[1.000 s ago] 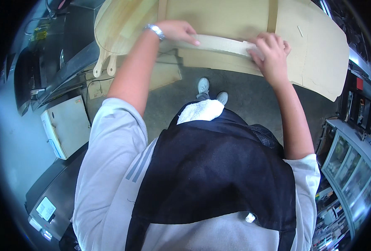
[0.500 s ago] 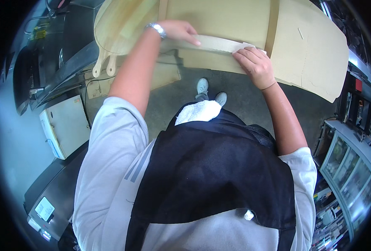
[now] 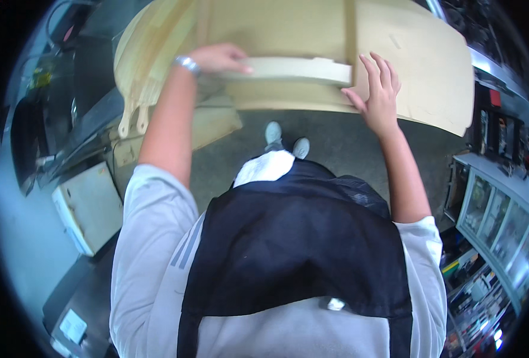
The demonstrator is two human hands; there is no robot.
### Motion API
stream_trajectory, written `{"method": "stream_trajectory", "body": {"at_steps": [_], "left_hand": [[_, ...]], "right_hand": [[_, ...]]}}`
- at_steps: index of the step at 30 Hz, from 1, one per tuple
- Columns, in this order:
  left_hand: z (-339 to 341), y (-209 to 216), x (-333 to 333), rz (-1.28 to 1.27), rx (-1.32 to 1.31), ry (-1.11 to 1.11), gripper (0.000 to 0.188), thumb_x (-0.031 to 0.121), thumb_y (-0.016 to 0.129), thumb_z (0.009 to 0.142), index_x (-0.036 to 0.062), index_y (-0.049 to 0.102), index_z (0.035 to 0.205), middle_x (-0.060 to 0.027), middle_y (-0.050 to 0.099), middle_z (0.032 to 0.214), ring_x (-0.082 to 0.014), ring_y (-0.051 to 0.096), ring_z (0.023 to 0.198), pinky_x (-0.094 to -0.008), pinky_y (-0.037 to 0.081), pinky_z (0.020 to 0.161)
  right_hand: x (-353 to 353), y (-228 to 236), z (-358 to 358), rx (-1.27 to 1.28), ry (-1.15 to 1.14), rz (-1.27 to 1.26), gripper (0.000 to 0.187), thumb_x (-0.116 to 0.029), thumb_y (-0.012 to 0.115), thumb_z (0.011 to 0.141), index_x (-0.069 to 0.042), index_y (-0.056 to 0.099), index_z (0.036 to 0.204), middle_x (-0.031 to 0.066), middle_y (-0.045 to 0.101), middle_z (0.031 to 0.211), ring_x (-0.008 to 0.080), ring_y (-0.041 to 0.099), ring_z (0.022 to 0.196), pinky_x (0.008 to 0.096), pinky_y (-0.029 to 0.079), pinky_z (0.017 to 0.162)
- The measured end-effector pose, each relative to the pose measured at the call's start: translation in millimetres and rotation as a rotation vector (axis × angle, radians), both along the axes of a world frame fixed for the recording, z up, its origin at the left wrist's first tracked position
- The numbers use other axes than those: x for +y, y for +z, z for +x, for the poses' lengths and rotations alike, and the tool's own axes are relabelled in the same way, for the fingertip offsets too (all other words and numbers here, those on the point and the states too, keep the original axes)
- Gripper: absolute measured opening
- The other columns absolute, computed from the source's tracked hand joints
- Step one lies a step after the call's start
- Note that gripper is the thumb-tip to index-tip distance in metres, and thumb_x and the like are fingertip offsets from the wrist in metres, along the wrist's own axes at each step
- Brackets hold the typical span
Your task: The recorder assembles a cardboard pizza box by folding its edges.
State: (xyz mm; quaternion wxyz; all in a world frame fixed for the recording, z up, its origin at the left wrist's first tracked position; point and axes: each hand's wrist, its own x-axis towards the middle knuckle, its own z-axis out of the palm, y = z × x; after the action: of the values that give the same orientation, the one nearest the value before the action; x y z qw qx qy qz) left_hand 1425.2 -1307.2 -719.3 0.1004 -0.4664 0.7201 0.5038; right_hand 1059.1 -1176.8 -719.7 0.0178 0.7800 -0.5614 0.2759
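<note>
A pale cardboard strip (image 3: 300, 70) runs across a large brown cardboard sheet (image 3: 276, 27). At the strip's left end is my left hand (image 3: 218, 58), blurred, its thumb and forefinger apart and the thumb at the strip's edge. Past the right end, my right hand (image 3: 380, 92) hovers with fingers spread and nothing in them. Its thumb is close to the strip's end, beside a crosswise raised cardboard fold (image 3: 349, 30). Left of the strip lie round wooden boards (image 3: 151, 53) with short handles, partly behind my left arm.
The sheet's right panel (image 3: 423, 65) reaches toward a metal shelf area. A glass-fronted cabinet (image 3: 497, 215) stands at the right, and a white box-like unit (image 3: 91, 206) at the left. More flat cardboard (image 3: 181, 137) lies lower down near the floor.
My right hand has let go of the strip's right end and opened its fingers. The left hand stays near the strip's left part. The whole view has shifted slightly.
</note>
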Motion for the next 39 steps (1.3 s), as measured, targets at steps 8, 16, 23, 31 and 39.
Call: {"method": "stream_trajectory", "body": {"at_steps": [8, 16, 23, 31, 39], "left_hand": [[7, -1, 0, 0.055, 0.091, 0.019, 0.036, 0.04, 0.074, 0.085, 0.0041, 0.071, 0.089, 0.0076, 0.059, 0.071, -0.0047, 0.048, 0.064, -0.0258, 0.04, 0.058], [-4, 13, 9, 0.184, 0.098, 0.059, 0.031, 0.035, 0.074, 0.085, 0.0042, 0.071, 0.087, 0.008, 0.057, 0.068, -0.0037, 0.043, 0.06, -0.0259, 0.036, 0.054], [-8, 21, 22, 0.25, 0.165, 0.108, 0.028, 0.031, 0.075, 0.086, 0.003, 0.072, 0.088, 0.0074, 0.058, 0.069, -0.0037, 0.046, 0.064, -0.0253, 0.04, 0.058], [4, 3, 23, 0.229, 0.17, 0.11, 0.028, 0.031, 0.074, 0.086, 0.0029, 0.072, 0.089, 0.0071, 0.056, 0.067, -0.0051, 0.046, 0.063, -0.0262, 0.04, 0.058], [-16, 5, 35, 0.12, 0.192, 0.058, 0.03, 0.03, 0.073, 0.087, 0.0005, 0.072, 0.09, 0.0066, 0.056, 0.067, -0.0048, 0.045, 0.065, -0.0272, 0.041, 0.06]], "right_hand": [[91, -68, -73, -0.713, -0.888, -0.198, 0.068, -0.037, 0.072, 0.088, -0.006, 0.038, 0.138, 0.015, 0.043, 0.132, 0.0319, 0.044, 0.119, 0.0488, 0.036, 0.101], [58, -107, -94, -1.92, -0.584, 0.378, 0.046, -0.017, 0.06, 0.097, -0.016, 0.036, 0.136, 0.0059, 0.058, 0.121, 0.021, 0.062, 0.097, 0.0381, 0.052, 0.08], [60, -68, -74, -1.801, -0.379, 0.038, 0.059, -0.004, 0.056, 0.097, -0.013, 0.026, 0.148, 0.0083, 0.045, 0.142, 0.0222, 0.048, 0.128, 0.0363, 0.042, 0.104], [35, -54, -87, -1.785, -0.409, 0.041, 0.06, -0.004, 0.055, 0.098, -0.011, 0.024, 0.15, 0.01, 0.048, 0.14, 0.0198, 0.05, 0.126, 0.0354, 0.042, 0.104], [2, -111, -187, -1.662, -0.501, 0.289, 0.042, -0.006, 0.052, 0.098, -0.006, 0.037, 0.138, 0.01, 0.053, 0.134, 0.0228, 0.054, 0.122, 0.0379, 0.047, 0.1]]}}
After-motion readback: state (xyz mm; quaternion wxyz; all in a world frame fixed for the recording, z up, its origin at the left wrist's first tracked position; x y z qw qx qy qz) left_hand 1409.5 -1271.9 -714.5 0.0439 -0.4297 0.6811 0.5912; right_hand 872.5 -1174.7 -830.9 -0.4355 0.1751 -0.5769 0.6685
